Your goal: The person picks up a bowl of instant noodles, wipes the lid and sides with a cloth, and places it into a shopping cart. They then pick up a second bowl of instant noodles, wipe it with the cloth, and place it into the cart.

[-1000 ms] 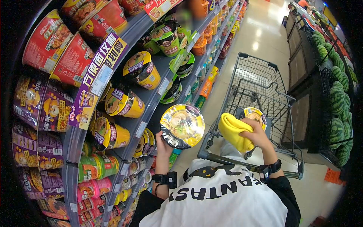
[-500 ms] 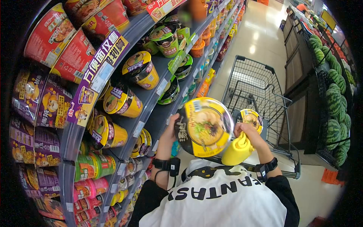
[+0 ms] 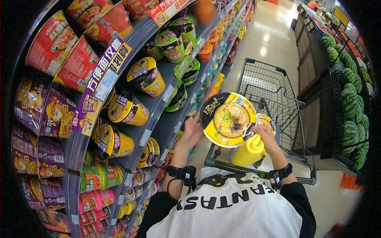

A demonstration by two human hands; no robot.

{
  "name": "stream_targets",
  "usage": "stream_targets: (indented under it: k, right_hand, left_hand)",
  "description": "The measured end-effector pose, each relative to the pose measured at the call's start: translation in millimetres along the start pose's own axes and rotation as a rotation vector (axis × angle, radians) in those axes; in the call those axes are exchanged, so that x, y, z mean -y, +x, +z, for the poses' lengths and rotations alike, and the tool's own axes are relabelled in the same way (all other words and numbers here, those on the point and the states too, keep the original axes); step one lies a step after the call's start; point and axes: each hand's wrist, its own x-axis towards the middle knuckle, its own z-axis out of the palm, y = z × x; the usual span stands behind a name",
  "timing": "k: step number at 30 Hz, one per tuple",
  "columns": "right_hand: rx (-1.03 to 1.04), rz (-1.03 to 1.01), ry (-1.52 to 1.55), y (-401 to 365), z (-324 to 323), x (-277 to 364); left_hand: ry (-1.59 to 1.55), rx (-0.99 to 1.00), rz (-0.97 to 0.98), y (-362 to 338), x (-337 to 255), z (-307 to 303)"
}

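An instant noodle bowl (image 3: pixel 212 113) with a yellow and black lid faces up in front of my chest. My right hand (image 3: pixel 266 138) is closed on a folded yellow cloth (image 3: pixel 250 152) and meets the bowl's right edge, apparently pinching it. My left hand (image 3: pixel 191 134) is open, fingers apart, just left of the bowl, and seems clear of it. Behind my right hand, partly covered, is a second yellow noodle bowl (image 3: pixel 265 120) at the cart. Both wrists carry black straps with small devices.
Shelves of yellow noodle cups (image 3: pixel 147 77), red noodle buckets (image 3: pixel 51 43) and purple packs rise on my left. A wire shopping cart (image 3: pixel 274 85) stands ahead, its handle (image 3: pixel 232 166) close to me. Watermelons (image 3: pixel 351 95) fill a dark stand on the right. A tiled aisle runs ahead.
My left hand has let go of the noodle bowl's left side and opened. The bowl has turned and shifted right and slightly up, staying with my right hand and the yellow cloth.
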Motion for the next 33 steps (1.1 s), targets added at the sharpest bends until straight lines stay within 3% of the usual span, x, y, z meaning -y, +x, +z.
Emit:
stream_targets:
  k: [5,9,13,19,23,33]
  right_hand:
    - [-0.008,-0.023,-0.057,1.7,4.2,0.6]
    - [-0.011,-0.024,-0.019,5.8,1.1,-9.2]
    - [0.054,0.025,-0.053,6.1,3.0,-11.0]
    - [0.377,0.024,-0.191,3.1,9.4,-0.3]
    - [0.285,0.031,-0.149,5.7,5.3,-1.0]
    - [0.303,0.014,-0.206,9.8,4.7,0.1]
  left_hand:
    - [0.119,0.07,-0.065,-6.9,27.2,-16.0]
    - [0.209,0.054,-0.124,-20.4,16.0,-12.0]
    - [0.112,-0.098,-0.038,-21.9,14.6,-6.6]
    - [-0.129,-0.237,0.13,-37.1,21.9,-43.5]
    - [-0.429,-0.297,0.236,-55.4,13.4,-64.4]
    - [-0.436,-0.663,0.29,-86.5,40.8,-141.2]
